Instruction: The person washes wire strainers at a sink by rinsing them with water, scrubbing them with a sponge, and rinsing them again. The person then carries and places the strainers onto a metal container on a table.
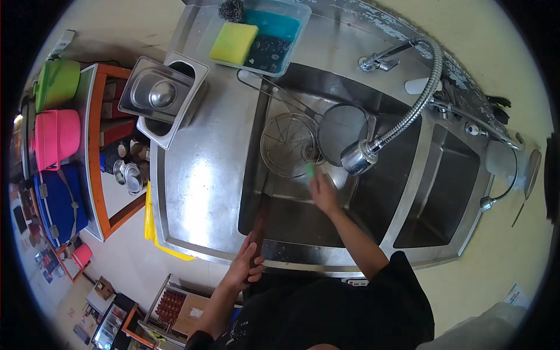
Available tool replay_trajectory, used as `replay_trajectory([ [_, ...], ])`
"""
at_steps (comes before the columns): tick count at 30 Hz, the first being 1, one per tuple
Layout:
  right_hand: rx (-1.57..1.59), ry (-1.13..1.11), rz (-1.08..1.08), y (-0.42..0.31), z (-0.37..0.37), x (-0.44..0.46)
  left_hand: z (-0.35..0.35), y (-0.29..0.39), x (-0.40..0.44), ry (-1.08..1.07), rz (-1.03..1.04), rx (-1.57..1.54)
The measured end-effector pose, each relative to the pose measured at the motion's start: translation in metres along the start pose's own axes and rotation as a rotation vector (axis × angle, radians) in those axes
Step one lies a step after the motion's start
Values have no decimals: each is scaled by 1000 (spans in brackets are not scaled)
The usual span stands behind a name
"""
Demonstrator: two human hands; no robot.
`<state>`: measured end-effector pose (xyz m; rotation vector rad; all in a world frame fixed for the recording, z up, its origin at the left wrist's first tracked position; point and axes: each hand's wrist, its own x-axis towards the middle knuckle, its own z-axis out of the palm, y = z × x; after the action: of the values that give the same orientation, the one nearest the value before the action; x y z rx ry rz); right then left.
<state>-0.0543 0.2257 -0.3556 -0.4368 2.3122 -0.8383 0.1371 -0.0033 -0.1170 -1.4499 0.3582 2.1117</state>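
Observation:
My left hand (244,269) is closed round a brown wooden handle (261,224) at the front left of the sink. The handle points up toward a round wire skimmer (280,149) in the basin; I cannot see clearly whether they join. My right hand (322,191) is over the basin, fingers closed on a small green scrubbing pad (310,170), blurred, close to the skimmer's lower right edge. A fine-mesh strainer (343,133) lies beside the skimmer, its long wire handle (268,93) reaching the basin's back left corner.
A flexible tap (359,157) hangs over the basin. At the back stands a plastic tub (294,52) of blue-green liquid with a yellow sponge (234,43) and a steel scourer (231,10). Steel pans (157,93) rest on the left counter. A smaller basin (437,186) is at right.

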Motion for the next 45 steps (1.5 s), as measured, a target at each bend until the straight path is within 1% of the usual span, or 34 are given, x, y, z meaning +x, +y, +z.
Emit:
replay_trajectory([
  [1, -48, 91, 207, 1, -1, 9, -2, 1, 1, -14, -10, -25],
  [3, -127, -1, 299, -12, -8, 29, -2, 2, 3, -30, -26, -29],
  [5, -119, -131, 326, 1, 23, 37, 1, 4, 6, -21, -18, 1],
  [6, -73, -220, 304, 21, 57, 38, 3, 5, 7, -1, -2, 29],
  [7, 13, -159, 188, -15, 61, 19, 4, 2, 7, 18, 3, 56],
  [8, 96, -100, 63, -53, 55, 7, 2, 3, 9, -24, -12, -3],
  [10, 295, -141, -73, -43, 54, 3, -6, 6, 7, -101, -36, -117],
  [11, 396, -160, -145, -37, 52, 0, -6, 6, 4, -87, -20, -91],
  [12, 442, -220, -144, -38, 40, -7, -4, 6, -1, -75, -3, -64],
  [14, 523, -343, -148, -51, -9, -30, -1, 6, -14, -76, 3, -41],
  [17, 592, -251, -109, -72, -69, -63, -9, -3, -56, -90, -19, -41],
  [19, 576, -120, -147, -81, -100, -80, -20, -14, -87, -96, -24, -16],
  [21, 554, -5, -142, -96, -121, -89, -44, -29, -112, -166, -28, -41],
  [23, 519, 90, -95, -113, -135, -93, -60, -43, -131, -224, -24, -65],
  [24, 453, 111, -118, -121, -140, -90, -65, -50, -140, -247, -14, -78],
  [27, 249, 268, -273, -129, -128, -83, -81, -80, -157, -302, 19, -70],
  [28, 234, 290, -265, -131, -128, -83, -86, -89, -162, -315, 28, -62],
  [30, 203, 323, -258, -131, -130, -84, -91, -108, -171, -236, 70, 46],
  [31, 257, 354, -233, -125, -128, -83, -93, -118, -174, -195, 90, 99],
  [33, 362, 420, -185, -111, -126, -79, -108, -140, -163, -51, 252, 408],
  [34, 438, 408, -136, -106, -129, -82, -112, -153, -157, 27, 332, 559],
  [36, 582, 404, -116, -103, -136, -91, -110, -160, -152, 260, 546, 994],
  [37, 655, 405, -92, -101, -140, -99, -114, -169, -146, 348, 678, 1116],
  [38, 629, 433, -116, -95, -143, -108, -118, -177, -141, 462, 804, 1238],
  [41, 386, 463, -266, -87, -149, -132, -174, -218, -96, 677, 603, 1325],
  [42, 235, 408, -294, -90, -150, -137, -177, -223, -84, 721, 730, 1330],
  [43, 99, 316, -283, -98, -152, -140, -182, -227, -71, 716, 754, 1316],
  [45, -12, 250, -292, -93, -129, -124, -201, -235, -49, 710, 789, 1292],
])
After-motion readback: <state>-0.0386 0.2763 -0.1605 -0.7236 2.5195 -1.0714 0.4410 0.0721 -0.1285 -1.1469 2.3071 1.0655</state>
